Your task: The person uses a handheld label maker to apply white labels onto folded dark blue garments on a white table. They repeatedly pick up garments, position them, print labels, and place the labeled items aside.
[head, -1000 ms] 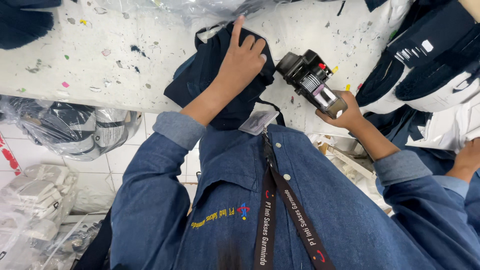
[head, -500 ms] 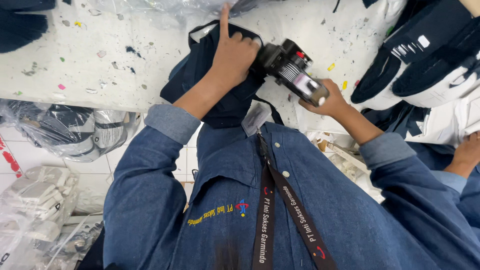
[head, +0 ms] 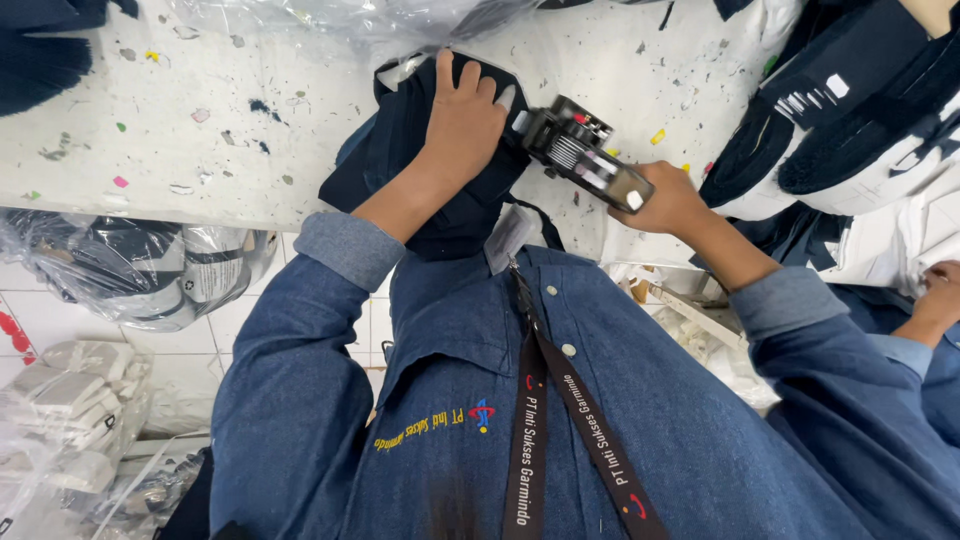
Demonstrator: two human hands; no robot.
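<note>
My left hand (head: 465, 120) lies palm down on a folded navy garment (head: 400, 160) at the near edge of the white table, pressing it flat, with the fingers reaching its far edge. My right hand (head: 672, 200) grips a black hand-held label gun (head: 583, 160) by its handle. The gun's front end sits against the garment right beside my left fingertips. A badge (head: 510, 238) on a black lanyard (head: 560, 420) hangs from my blue denim shirt below the garment.
The white table (head: 200, 120) is speckled with paint and small coloured scraps. Clear plastic bags (head: 330, 15) lie at its far side, and stacked navy-and-white garments (head: 850, 110) at the right. Another person's hand (head: 940, 290) shows at the right edge. Bagged goods (head: 120, 265) sit under the table.
My right hand has swung the label gun left until it meets the garment. My left hand's raised forefinger has come down flat with the others.
</note>
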